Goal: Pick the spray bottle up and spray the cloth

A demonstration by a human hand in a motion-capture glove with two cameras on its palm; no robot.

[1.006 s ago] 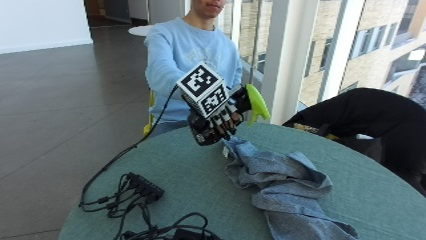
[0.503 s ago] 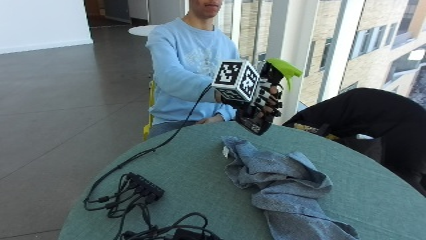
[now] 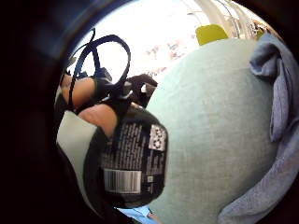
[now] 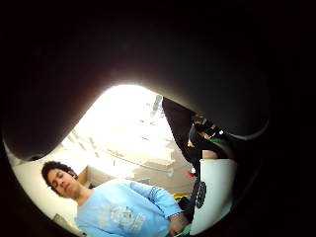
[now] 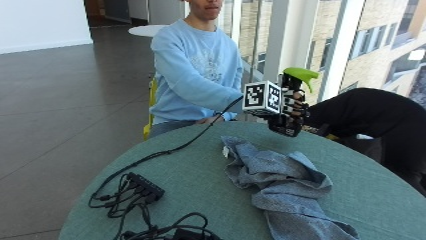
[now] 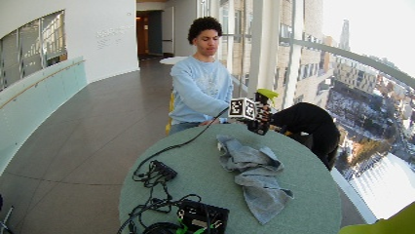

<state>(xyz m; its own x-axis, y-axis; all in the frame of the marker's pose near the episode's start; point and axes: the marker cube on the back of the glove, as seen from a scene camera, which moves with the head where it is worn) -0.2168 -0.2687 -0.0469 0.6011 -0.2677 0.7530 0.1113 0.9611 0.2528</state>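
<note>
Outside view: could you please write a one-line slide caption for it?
Gloved right hand holds the green-topped spray bottle above the table, beside the crumpled grey cloth.

Table: round green tabletop (image 5: pixel 200 180).
Cables: black tangle (image 5: pixel 133 190) near its edge.
Chair: yellow-green (image 5: pixel 148 115), behind the seated person.

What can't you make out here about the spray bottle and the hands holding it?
- Spray bottle: in the outside view, the gloved right hand covers its body; only the green trigger head shows.
- Nozzle direction: too small to tell whether it points at the cloth.
- Label text: blurred in the little-finger palm view.
- Bare hand: hidden behind the table edge.
</note>
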